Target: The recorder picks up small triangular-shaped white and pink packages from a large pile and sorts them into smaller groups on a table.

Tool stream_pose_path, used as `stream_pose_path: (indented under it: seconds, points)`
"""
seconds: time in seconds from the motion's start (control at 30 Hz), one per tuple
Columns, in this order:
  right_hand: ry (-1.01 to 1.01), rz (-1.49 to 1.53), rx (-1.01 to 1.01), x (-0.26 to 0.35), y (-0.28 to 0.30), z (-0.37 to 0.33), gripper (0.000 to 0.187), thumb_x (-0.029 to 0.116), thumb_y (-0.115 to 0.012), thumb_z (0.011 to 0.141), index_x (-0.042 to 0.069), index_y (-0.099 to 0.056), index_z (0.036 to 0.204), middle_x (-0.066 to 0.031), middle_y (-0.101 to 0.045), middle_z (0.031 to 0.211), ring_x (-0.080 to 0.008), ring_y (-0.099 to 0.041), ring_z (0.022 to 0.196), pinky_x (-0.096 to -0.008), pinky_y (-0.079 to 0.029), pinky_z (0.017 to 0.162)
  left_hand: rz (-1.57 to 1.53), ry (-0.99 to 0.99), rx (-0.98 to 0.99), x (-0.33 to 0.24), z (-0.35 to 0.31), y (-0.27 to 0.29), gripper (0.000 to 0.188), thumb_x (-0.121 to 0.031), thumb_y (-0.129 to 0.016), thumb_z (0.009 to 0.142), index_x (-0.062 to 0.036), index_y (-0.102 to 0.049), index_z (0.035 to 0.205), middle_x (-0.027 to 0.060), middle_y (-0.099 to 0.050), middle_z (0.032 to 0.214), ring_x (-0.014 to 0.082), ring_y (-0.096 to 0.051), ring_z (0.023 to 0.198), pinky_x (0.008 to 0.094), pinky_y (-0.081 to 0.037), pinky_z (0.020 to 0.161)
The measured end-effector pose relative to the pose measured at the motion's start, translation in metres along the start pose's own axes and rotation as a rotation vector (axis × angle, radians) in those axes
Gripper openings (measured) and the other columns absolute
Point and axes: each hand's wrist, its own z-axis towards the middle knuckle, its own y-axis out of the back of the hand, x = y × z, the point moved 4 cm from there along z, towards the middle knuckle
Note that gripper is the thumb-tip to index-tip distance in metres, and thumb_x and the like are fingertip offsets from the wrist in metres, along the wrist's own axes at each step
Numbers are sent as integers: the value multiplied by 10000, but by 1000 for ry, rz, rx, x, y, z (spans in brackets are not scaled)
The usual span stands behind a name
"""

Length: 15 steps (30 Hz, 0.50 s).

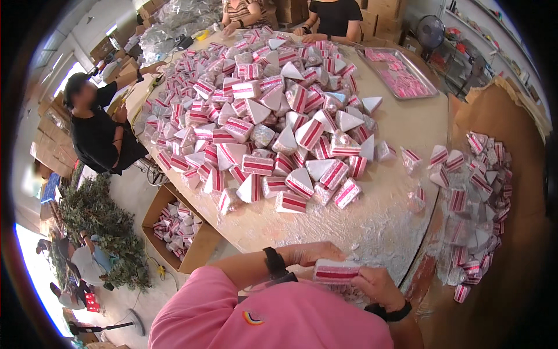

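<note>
Close to my body I hold a white cake-slice-shaped piece (336, 272) with pink and red stripes along its side. My right hand (379, 287) grips its right end, thumb on the near side. Along the piece's upper left edge, my left hand (317, 252) has its fingers curled in, partly hidden behind it. Just beyond my hands, a large heap of similar wedge-shaped slices (257, 165), many in clear wrapping, covers the table (261, 227). A few wrapped slices (411, 160) lie apart at the heap's right.
A metal tray (433, 92) with flat pink pieces stands at the far right. More wrapped slices (457, 200) lie in a brown cardboard-lined area at right. A carton (153, 224) of slices stands on the floor at left. A person (96, 125) stands left; two others sit opposite.
</note>
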Motion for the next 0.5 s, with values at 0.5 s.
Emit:
stream_pose_path:
  seconds: [0.5]
  points:
    - [-485,749,-471,-118,-8,-32,185,152,-497,909,25,-533,779,-21,-471,537,-90,-411,396,-221,-320,356,-16,-464,-839,-152,-86,126,804,-629,-364,878,-50,-214,1415,161,-347,1398,288,-429,1228,503,-432,897]
